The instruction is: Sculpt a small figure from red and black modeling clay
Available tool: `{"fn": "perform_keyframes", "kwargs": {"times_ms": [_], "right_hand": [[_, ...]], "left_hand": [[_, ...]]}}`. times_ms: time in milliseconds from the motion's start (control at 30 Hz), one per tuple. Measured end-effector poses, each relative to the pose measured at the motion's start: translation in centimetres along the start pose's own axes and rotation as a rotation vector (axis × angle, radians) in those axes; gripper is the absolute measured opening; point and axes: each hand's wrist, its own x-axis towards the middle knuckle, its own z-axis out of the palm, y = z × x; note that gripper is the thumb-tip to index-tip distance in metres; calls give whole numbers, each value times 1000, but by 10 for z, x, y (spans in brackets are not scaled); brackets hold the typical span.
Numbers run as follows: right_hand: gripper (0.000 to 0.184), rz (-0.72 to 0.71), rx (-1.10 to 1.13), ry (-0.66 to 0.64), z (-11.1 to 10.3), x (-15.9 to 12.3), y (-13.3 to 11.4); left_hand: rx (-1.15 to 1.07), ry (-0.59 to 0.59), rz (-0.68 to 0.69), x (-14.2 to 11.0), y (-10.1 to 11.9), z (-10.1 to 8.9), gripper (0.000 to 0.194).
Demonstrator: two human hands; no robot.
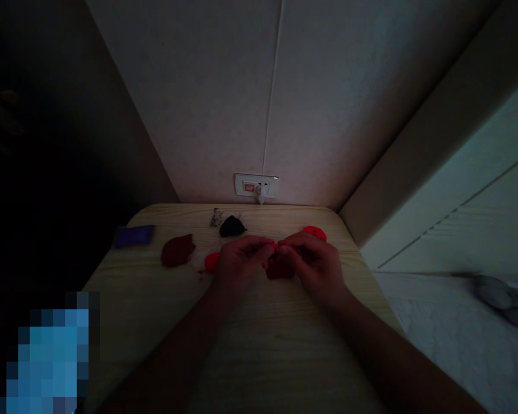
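Observation:
My left hand (242, 260) and my right hand (317, 261) meet over the small wooden table. Their fingertips pinch a little piece of bright red modelling clay (275, 246) between them. Just below the fingers lies a dark red clay piece (280, 269), partly hidden by my right hand. Beside my left hand is a bright red lump (211, 263), half covered by it. A red round piece with dark spots (315, 233) rests behind my right hand. Farther left sits a flattened dark red clay lump (178, 250), and a black lump (232, 226) lies at the back.
A purple packet (134, 236) lies at the left edge of the wooden table (259, 351). A scrap of clear wrapper with dark marks (216, 217) is near the back. The wall behind carries a socket (256, 186) with a plug in it. The room is dim.

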Motion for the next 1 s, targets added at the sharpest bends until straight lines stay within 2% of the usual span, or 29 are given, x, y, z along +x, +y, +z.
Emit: {"fn": "perform_keyframes", "kwargs": {"times_ms": [133, 267, 467, 600, 767, 1000], "right_hand": [[13, 45, 26, 5, 1, 0, -1], [5, 26, -25, -14, 0, 1, -2], [5, 70, 92, -17, 2, 1, -3], [4, 24, 105, -35, 3, 1, -6], [13, 56, 120, -37, 3, 1, -6], [11, 53, -53, -62, -1, 1, -2]], "left_hand": [[12, -3, -17, 0, 0, -1, 13], [6, -26, -3, 0, -4, -4, 16], [-9, -29, -24, 0, -6, -4, 19], [18, -31, -21, -1, -4, -4, 18], [43, -24, -10, -2, -2, -3, 17], [12, 0, -15, -1, 0, -2, 17]]}}
